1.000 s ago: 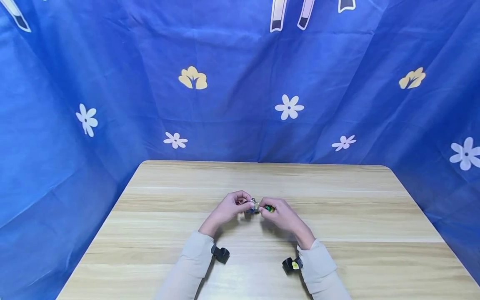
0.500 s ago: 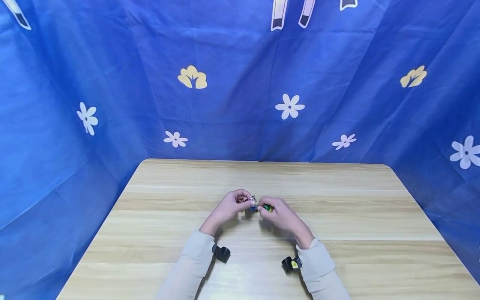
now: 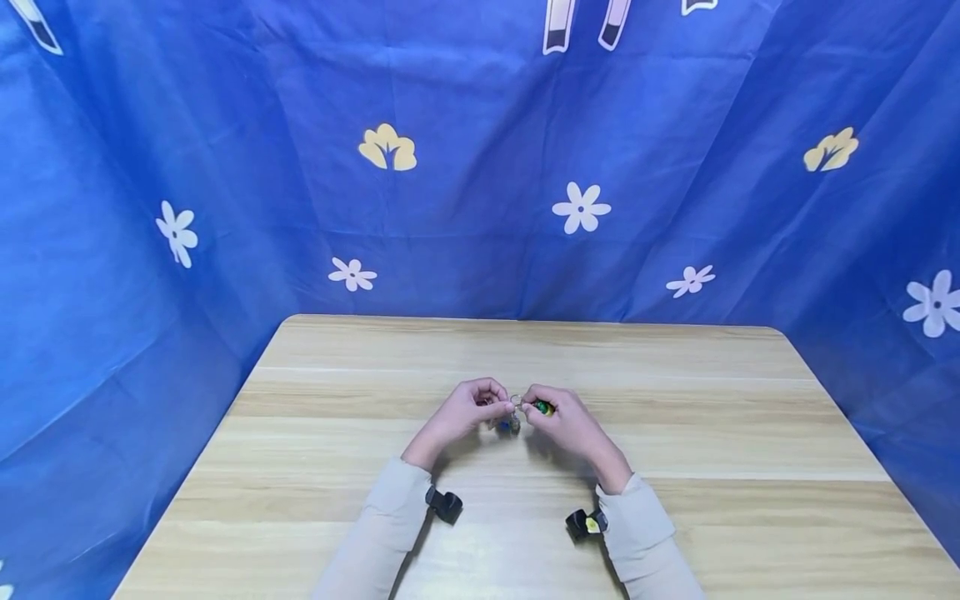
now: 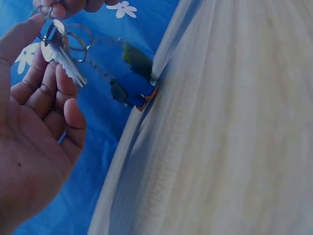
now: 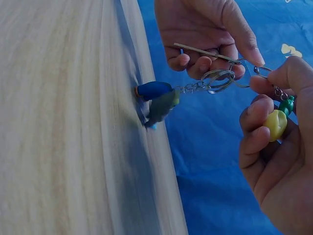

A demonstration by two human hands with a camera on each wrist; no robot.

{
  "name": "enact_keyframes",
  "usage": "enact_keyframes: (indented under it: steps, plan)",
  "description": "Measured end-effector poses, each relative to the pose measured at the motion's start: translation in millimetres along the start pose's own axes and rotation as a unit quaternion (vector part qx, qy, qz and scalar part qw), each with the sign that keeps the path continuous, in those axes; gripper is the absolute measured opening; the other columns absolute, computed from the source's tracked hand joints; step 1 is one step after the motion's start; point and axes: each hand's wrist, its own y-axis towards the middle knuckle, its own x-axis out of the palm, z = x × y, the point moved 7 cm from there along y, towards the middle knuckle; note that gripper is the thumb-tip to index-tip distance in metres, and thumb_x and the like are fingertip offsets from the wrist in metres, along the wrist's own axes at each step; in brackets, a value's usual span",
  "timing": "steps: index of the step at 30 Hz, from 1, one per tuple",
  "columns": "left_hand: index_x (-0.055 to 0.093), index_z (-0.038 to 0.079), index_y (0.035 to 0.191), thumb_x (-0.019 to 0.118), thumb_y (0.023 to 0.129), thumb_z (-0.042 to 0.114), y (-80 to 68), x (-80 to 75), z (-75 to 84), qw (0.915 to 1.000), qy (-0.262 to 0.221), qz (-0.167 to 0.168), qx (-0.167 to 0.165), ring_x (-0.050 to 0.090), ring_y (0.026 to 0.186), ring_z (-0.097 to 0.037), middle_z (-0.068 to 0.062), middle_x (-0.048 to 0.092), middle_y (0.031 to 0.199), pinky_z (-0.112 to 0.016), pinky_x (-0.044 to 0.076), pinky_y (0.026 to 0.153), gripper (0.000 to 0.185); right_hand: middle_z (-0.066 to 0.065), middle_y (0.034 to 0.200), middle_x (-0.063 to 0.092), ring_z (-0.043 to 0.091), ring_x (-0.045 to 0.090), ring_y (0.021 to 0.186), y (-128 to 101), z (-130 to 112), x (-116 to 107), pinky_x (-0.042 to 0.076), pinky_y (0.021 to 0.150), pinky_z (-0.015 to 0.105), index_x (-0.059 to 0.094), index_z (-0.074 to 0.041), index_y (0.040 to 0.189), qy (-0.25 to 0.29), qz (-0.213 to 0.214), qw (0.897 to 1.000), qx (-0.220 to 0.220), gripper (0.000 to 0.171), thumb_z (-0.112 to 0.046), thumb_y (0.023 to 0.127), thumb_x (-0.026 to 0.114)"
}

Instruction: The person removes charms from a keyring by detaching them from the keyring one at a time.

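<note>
In the head view my left hand and right hand meet just above the table. Between their fingertips is a metal key ring, which both hands pinch. A silver key hangs by my left fingers, with several linked rings beside it. From these, chains lead down to a blue figure charm with orange feet and a dull green charm, both low at the tabletop. A short chain joins the pinched ring to a yellow charm with a green top, lying against my curled right fingers.
The wood-grain table spreads around both hands. A blue curtain with white flowers and yellow tree shapes stands behind and at the sides. Black wrist cameras sit on both wrists.
My right hand has risen slightly, and a ring now shows between the two hands' fingertips. The bunch of charms hangs lower beneath them. Both hands keep their pinch.
</note>
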Motion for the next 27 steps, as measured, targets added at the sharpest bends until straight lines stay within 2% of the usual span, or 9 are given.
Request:
enact_keyframes:
  steps: [12, 16, 21, 24, 27]
  plan:
    - [0.057, 0.0, 0.119, 0.066, 0.09, 0.012, 0.5, 5.9, -0.5, 0.9986, -0.022, -0.045, 0.012, 0.057, 0.071, -0.009, 0.006, 0.063, 0.081, -0.022, 0.047, 0.066, 0.033, 0.007, 0.085, 0.067, 0.008, 0.052, 0.065, -1, -1, -1, 0.047, 0.06, 0.021, 0.069, -0.011, 0.091, 0.009, 0.004, 1.0, 0.005, 0.01, -0.014, 0.093, 0.059]
    - [0.059, 0.0, 0.121, 0.065, 0.091, 0.013, 0.1, 6.5, -0.4, 0.9986, -0.009, -0.051, 0.01, 0.055, 0.072, -0.008, 0.007, 0.062, 0.082, -0.021, 0.046, 0.064, 0.033, 0.01, 0.087, 0.068, 0.007, 0.053, 0.065, -1, 0, -1, 0.047, 0.06, 0.022, 0.069, -0.012, 0.092, 0.021, 0.005, 1.0, 0.006, 0.01, -0.015, 0.093, 0.06]
    - [0.061, -0.001, 0.121, 0.065, 0.091, 0.014, 0.4, 5.5, -0.6, 0.9986, -0.003, -0.053, -0.002, 0.057, 0.078, -0.008, 0.005, 0.063, 0.086, -0.02, 0.048, 0.07, 0.033, 0.011, 0.089, 0.069, 0.007, 0.054, 0.066, 0, -1, -1, 0.048, 0.061, 0.022, 0.069, -0.012, 0.092, 0.016, 0.008, 1.0, 0.002, 0.011, -0.015, 0.093, 0.059]
    - [0.062, -0.003, 0.119, 0.064, 0.091, 0.011, -3.3, 4.9, 8.8, 0.9984, -0.008, -0.057, -0.006, 0.058, 0.081, -0.011, 0.001, 0.064, 0.089, -0.02, 0.049, 0.074, 0.031, 0.01, 0.089, 0.069, 0.008, 0.055, 0.068, 0, -1, -2, 0.048, 0.062, 0.023, 0.069, -0.011, 0.093, 0.009, 0.008, 1.0, 0.002, 0.012, -0.015, 0.094, 0.058]
    - [0.063, -0.002, 0.117, 0.065, 0.091, 0.012, -3.7, 4.0, 9.5, 0.9983, -0.004, -0.057, -0.001, 0.06, 0.083, -0.012, -0.002, 0.065, 0.09, -0.022, 0.05, 0.075, 0.03, 0.011, 0.089, 0.069, 0.01, 0.055, 0.067, 0, 0, -2, 0.048, 0.062, 0.023, 0.069, -0.01, 0.093, 0.011, 0.004, 1.0, 0.007, 0.013, -0.015, 0.094, 0.058]
